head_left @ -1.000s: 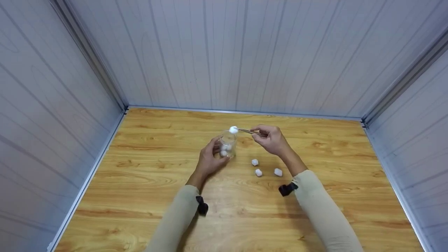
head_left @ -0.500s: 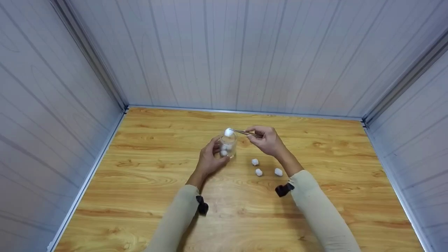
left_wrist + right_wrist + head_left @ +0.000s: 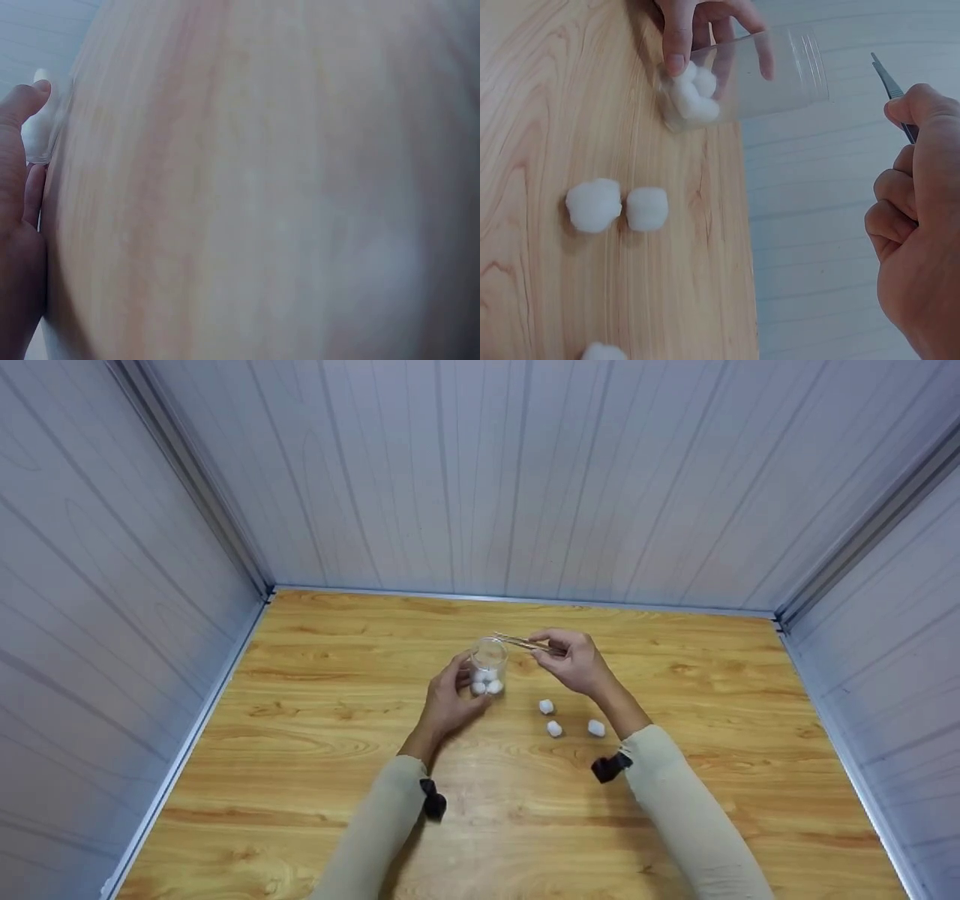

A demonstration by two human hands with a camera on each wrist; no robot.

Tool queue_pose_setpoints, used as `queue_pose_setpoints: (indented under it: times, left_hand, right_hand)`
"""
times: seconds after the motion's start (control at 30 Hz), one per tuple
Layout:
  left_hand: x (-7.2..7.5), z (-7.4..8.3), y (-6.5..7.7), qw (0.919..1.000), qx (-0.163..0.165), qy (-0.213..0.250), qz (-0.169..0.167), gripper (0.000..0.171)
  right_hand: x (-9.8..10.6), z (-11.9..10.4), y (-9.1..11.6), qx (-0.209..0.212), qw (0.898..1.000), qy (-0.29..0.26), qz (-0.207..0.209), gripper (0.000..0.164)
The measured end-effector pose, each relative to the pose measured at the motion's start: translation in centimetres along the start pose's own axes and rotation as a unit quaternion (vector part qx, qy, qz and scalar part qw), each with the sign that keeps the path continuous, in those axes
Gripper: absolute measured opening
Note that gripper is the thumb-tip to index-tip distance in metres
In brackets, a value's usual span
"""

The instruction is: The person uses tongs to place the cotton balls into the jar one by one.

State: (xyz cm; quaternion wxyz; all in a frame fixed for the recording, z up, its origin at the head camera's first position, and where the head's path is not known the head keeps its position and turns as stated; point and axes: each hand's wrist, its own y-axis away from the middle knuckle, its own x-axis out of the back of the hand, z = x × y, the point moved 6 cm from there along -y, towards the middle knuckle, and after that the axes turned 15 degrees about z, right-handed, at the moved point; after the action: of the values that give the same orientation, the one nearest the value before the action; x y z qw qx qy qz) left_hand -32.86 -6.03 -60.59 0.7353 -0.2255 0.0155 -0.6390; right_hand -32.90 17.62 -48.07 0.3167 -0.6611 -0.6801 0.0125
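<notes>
My left hand [image 3: 451, 697] grips a clear, open-topped jar [image 3: 489, 654] standing on the table, fingers wrapped round its left side. Several white cotton balls [image 3: 696, 94] lie at the jar's bottom. Between thumb and fingers, my right hand [image 3: 574, 660] pinches a pair of metal tweezers [image 3: 517, 642], whose tips reach the jar's rim with nothing between them. In the right wrist view the tweezers [image 3: 889, 82] stand slightly apart at the tips. Only part of the left hand [image 3: 19, 172] and the jar's edge show in the left wrist view.
Three loose cotton balls lie on the wooden table [image 3: 300, 780] right of the jar: one nearer the jar [image 3: 547, 706], a cotton ball [image 3: 554, 729] just below it, and a cotton ball [image 3: 596, 728] near the right forearm. White panel walls [image 3: 480, 480] enclose the table's back and sides.
The tweezers moved left over the jar's mouth and released their cotton ball, which dropped among the others inside. The left hand stayed in place on the jar.
</notes>
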Motion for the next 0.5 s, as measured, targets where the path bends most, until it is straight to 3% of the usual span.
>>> queue_pose_setpoints:
  times: [0.5]
  left_hand:
    - [-0.1, 0.1, 0.1, 1.0, -0.007, -0.004, -0.004, 0.084]
  right_hand:
    - [1.3, 1.0, 0.7, -0.009, 1.0, 0.003, 0.015, 0.021]
